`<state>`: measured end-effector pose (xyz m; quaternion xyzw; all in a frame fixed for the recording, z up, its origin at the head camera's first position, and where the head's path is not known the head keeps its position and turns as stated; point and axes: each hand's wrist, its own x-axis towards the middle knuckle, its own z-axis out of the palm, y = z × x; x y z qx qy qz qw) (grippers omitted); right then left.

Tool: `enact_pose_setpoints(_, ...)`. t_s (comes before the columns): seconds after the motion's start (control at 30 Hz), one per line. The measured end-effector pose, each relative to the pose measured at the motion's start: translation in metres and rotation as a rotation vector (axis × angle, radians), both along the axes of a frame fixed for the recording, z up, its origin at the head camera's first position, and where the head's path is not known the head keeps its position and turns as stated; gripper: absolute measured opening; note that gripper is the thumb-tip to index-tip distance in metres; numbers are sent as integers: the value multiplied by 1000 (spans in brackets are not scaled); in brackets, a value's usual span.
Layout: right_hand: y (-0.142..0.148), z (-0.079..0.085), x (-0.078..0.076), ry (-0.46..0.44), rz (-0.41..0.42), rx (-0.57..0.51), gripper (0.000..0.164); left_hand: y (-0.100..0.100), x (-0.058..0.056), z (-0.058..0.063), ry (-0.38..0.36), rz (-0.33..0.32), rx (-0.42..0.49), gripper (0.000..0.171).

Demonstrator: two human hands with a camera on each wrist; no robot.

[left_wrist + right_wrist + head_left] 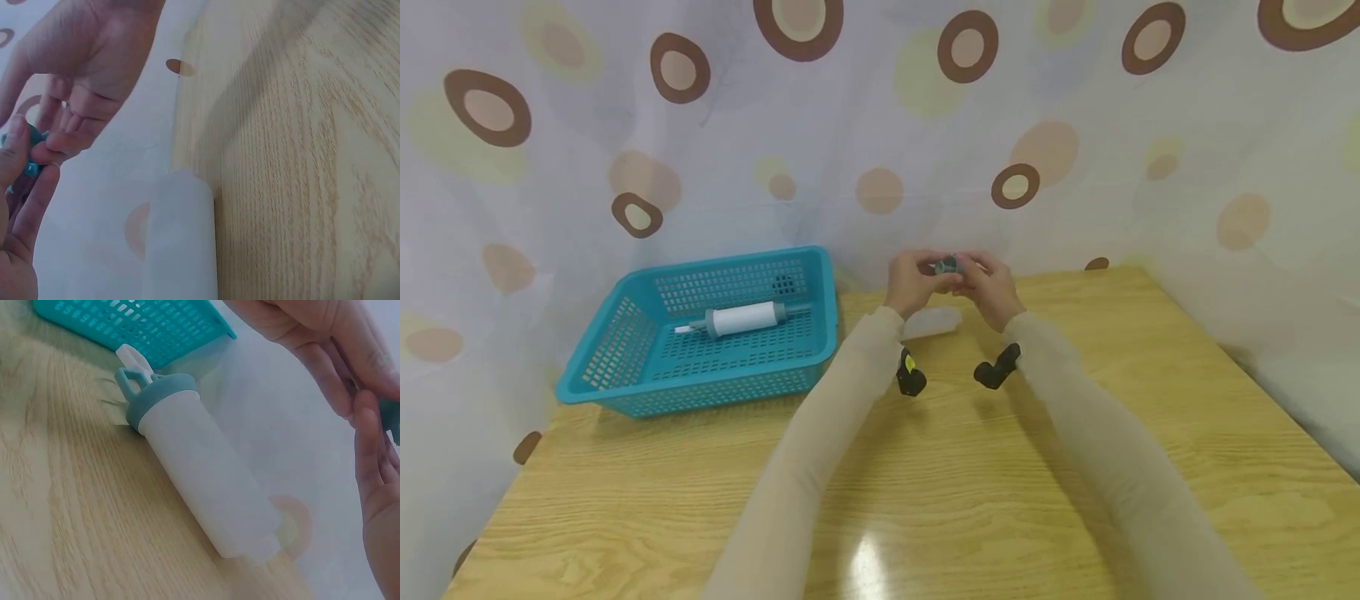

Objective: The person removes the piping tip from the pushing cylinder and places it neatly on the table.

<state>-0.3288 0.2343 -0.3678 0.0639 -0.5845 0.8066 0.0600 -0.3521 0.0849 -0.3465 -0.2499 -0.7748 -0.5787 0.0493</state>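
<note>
Both hands meet above the back of the table around a small teal plastic piece (946, 267) with a flared end. My left hand (913, 282) pinches it between thumb and fingers. From the other side my right hand (992, 292) holds it with thumb and fingertips, which hide much of its shape. Below the hands a translucent white cylinder (194, 462) lies on its side on the table. In the right wrist view, a teal collar (162, 397) with looped handles caps one end of it, and a narrower neck shows at the other.
To the left stands a teal perforated basket (700, 390). Inside it lies a white tube (745, 320) with grey-teal ends and thin rods sticking out. A spotted curtain (880, 108) hangs right behind the wooden table (925, 500).
</note>
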Motion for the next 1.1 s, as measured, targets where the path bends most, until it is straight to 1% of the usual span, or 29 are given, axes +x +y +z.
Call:
enact_pose_setpoints(0.1, 2, 1, 1, 16, 36, 47, 9, 1, -1, -3, 16, 2, -1, 36)
enact_pose_setpoints(0.17, 2, 2, 1, 4, 35, 38, 8, 2, -2, -5, 43, 8, -30, 37)
enact_pose_setpoints(0.3, 3, 4, 0, -23, 25, -6, 7, 2, -5, -8, 157, 73, -154, 38)
enact_pose_setpoints(0.37, 4, 4, -1, -30, 24, -12, 7, 2, -6, -9, 199, 100, -198, 36)
enact_pose_setpoints(0.47, 7, 4, -1, -39, 18, -9, 7, 0, -7, -8, 219, 103, -217, 31)
enact_pose_setpoints(0.6, 12, 5, 0, -49, 8, 18, 16, -3, -7, -7, 207, 80, -220, 23)
enact_pose_setpoints(0.7, 18, 5, 1, -47, -13, 82, 23, -3, -7, -9, 180, 69, -217, 19)
enact_pose_setpoints(0.8, 26, 7, 0, -30, -50, 156, 27, -1, -7, -10, 150, 64, -219, 18)
enact_pose_setpoints(0.9, 35, 8, 0, -13, -114, 264, 31, 3, -6, -11, 123, 62, -227, 17)
enact_pose_setpoints(0.97, 42, 9, 0, -14, -152, 352, 36, 6, -7, -12, 126, 65, -264, 17)
enact_pose_setpoints(1.03, 49, 10, 0, -26, -167, 454, 44, 9, -6, -15, 139, 68, -315, 16)
enact_pose_setpoints(1.1, 54, 11, 2, -49, -147, 547, 51, 12, -5, -18, 149, 69, -378, 16)
